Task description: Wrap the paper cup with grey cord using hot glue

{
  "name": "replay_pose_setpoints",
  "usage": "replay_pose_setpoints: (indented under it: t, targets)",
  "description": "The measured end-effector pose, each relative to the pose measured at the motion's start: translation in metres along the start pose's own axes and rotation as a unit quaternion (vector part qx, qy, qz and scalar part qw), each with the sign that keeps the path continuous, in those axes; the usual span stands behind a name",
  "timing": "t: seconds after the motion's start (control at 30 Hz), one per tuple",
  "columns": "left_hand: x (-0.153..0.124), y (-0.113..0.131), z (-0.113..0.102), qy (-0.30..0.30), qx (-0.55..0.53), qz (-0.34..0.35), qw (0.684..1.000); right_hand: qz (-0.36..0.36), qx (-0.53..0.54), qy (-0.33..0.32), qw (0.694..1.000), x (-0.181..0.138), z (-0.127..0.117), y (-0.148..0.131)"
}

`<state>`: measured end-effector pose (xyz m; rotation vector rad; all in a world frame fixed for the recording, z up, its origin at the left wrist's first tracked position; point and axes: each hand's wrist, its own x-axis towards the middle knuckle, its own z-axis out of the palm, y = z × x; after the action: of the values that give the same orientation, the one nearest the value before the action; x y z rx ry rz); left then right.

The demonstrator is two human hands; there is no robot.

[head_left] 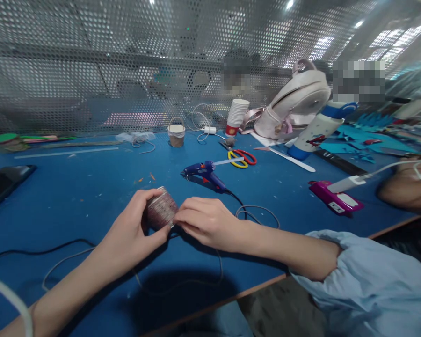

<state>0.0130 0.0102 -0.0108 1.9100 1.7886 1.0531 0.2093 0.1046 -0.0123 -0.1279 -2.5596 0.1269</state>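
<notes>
One cup (162, 209) tilts over the desk (91, 187), long axis slanting from far left to near right — the left hand (134, 230) clasps it end to end; the right hand (207, 222) bunches at its near right edge, its grip impossible to tell.

A blue table (101, 187) is bearing a glue gun (215, 181), which is lying on its side among small scraps (152, 176); behind the gun and to its right, scissors (244, 158) are showing red and yellow handles, while stacked cups (237, 113) are standing farther back; behind the gun and to its left, a small pail (176, 137) is standing upright; a black device (7, 185) is lying well to its left; a bag (286, 110) and a bottle (310, 135) are resting behind it, rightward, with a white stick (293, 160) lying nearer; a purple device (324, 193) is lying farther right; in front of the gun, thin string (221, 271) is trailing loosely.
</notes>
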Motion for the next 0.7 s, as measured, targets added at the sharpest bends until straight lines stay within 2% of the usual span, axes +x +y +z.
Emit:
replay_pose_setpoints:
  t: [0.37, 0.7]
  targets:
    - [0.0001, 0.0011, 0.0004, 0.007, 0.001, -0.012, 1.000, -0.008, -0.005, 0.012, 1.000, 0.0005, 0.0000, -0.0006]
    - [-0.0021, 0.0002, 0.0060, 0.028, 0.023, -0.019, 0.999, 0.000, -0.014, -0.004, 1.000, 0.0002, 0.0002, -0.0006]
